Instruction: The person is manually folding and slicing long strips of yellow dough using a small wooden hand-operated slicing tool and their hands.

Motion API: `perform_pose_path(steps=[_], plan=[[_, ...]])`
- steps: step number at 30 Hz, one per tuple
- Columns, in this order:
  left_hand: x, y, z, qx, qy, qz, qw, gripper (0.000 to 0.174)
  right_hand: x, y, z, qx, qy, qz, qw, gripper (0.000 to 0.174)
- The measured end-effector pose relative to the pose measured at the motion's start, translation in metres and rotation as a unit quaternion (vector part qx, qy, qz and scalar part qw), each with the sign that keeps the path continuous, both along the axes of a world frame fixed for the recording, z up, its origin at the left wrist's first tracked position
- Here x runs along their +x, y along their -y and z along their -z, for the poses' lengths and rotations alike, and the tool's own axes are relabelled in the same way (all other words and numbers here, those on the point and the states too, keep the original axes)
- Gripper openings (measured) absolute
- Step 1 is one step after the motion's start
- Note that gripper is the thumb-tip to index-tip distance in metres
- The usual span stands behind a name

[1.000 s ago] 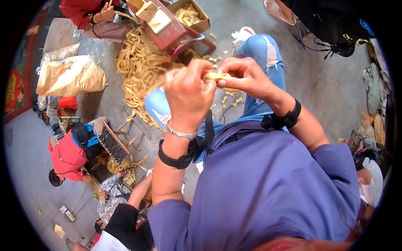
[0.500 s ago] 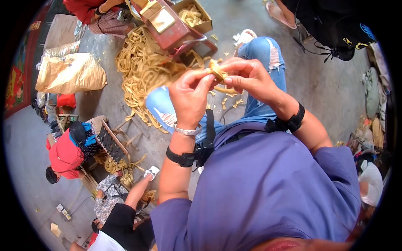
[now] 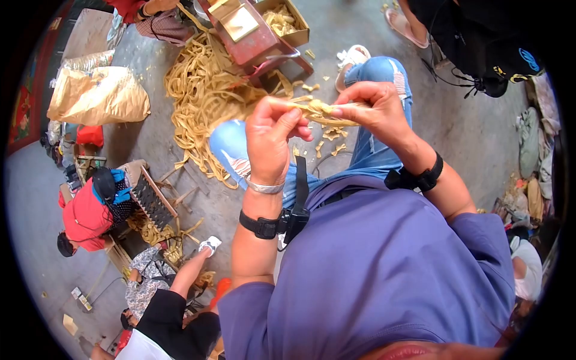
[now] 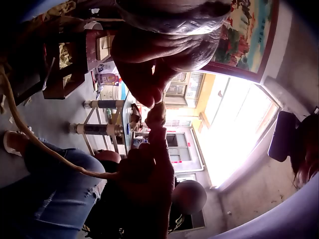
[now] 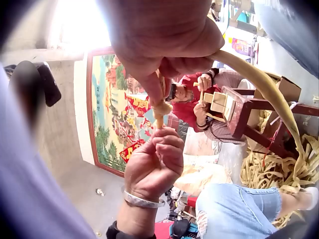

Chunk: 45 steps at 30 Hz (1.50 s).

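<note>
We see fingertips [image 3: 282, 117] of our left hand [image 3: 268, 144] curled tight on the left end of the knotted yellow strip [image 3: 317, 108], our right hand [image 3: 375, 111] pinching its right end, strip level between them above the jeans [image 3: 231, 144], strip pile [image 3: 201, 90] on floor far left.

The right hand [image 5: 159, 35] pinched a tan strip [image 5: 264, 84] just above its knot [image 5: 162, 107], and the left hand [image 5: 154, 162], a bracelet [image 5: 142, 201] at its wrist, gripped the strip just below the knot. Right of the knot a person in red [image 5: 192, 97] sat at a wooden stand [image 5: 234, 107]; left of the knot hung a painting [image 5: 112, 114].
</note>
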<state>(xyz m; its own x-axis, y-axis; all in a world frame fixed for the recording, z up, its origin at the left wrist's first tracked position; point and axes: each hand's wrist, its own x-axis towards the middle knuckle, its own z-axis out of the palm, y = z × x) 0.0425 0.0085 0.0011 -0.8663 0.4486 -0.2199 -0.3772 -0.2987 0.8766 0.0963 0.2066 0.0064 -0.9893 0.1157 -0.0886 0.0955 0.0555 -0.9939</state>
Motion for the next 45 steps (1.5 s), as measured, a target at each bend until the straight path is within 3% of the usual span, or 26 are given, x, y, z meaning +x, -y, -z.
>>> perform_pose_path(steps=[7,8,11,12,16,23,27,29,32,36,39,40,41,43,45], plan=[[-0.028,0.008,-0.001,0.026,0.031,-0.015,0.999,0.011,-0.012,-0.004,0.011,-0.026,-0.007,-0.015,1.0,0.013],[-0.038,0.015,-0.004,-0.017,0.022,0.015,1.0,0.02,-0.016,-0.002,0.012,-0.026,-0.029,-0.025,0.999,0.012],[-0.048,0.0,-0.017,-0.132,-0.099,0.167,0.972,0.026,-0.027,0.005,0.007,-0.003,-0.042,-0.076,0.996,0.011],[-0.05,-0.005,-0.017,-0.117,-0.12,0.192,0.967,0.026,-0.032,0.008,0.006,0.002,-0.054,-0.082,0.995,0.012],[-0.058,-0.007,-0.024,-0.144,-0.057,0.132,0.979,0.015,-0.048,0.002,-0.004,0.054,-0.079,-0.09,0.991,0.012],[-0.063,0.002,-0.018,-0.105,-0.021,0.075,0.991,0.019,-0.069,-0.009,-0.001,0.057,-0.028,-0.116,0.991,0.014],[-0.069,0.016,-0.006,-0.214,-0.064,0.107,0.969,0.02,-0.078,-0.009,0.005,0.096,-0.03,-0.111,0.989,0.016],[-0.072,0.018,0.0,-0.214,-0.082,0.102,0.968,0.011,-0.081,-0.008,0.0,0.135,-0.016,-0.123,0.983,0.015],[-0.074,0.022,-0.001,-0.206,-0.105,0.088,0.969,0.006,-0.086,-0.01,0.002,0.202,-0.112,-0.155,0.961,0.014],[-0.069,0.032,0.002,-0.226,-0.141,0.075,0.961,0.005,-0.083,-0.017,0.002,0.159,-0.024,-0.148,0.976,0.014],[-0.074,0.039,0.011,-0.179,-0.121,0.083,0.973,0.007,-0.087,-0.014,0.018,0.159,-0.092,-0.143,0.972,0.015],[-0.082,0.042,0.014,-0.157,-0.079,0.082,0.981,0.01,-0.092,-0.014,0.017,0.167,-0.102,-0.147,0.97,0.014],[-0.094,0.046,0.021,-0.141,-0.116,0.095,0.979,0.019,-0.098,-0.014,0.015,0.174,-0.113,-0.151,0.967,0.013],[-0.112,0.035,0.011,-0.077,-0.042,0.103,0.991,0.027,-0.112,-0.01,0.012,0.188,-0.137,-0.158,0.96,0.012],[-0.125,0.024,0.005,-0.069,0.046,0.177,0.981,0.034,-0.128,-0.005,0.011,0.185,-0.163,-0.158,0.956,0.013]])
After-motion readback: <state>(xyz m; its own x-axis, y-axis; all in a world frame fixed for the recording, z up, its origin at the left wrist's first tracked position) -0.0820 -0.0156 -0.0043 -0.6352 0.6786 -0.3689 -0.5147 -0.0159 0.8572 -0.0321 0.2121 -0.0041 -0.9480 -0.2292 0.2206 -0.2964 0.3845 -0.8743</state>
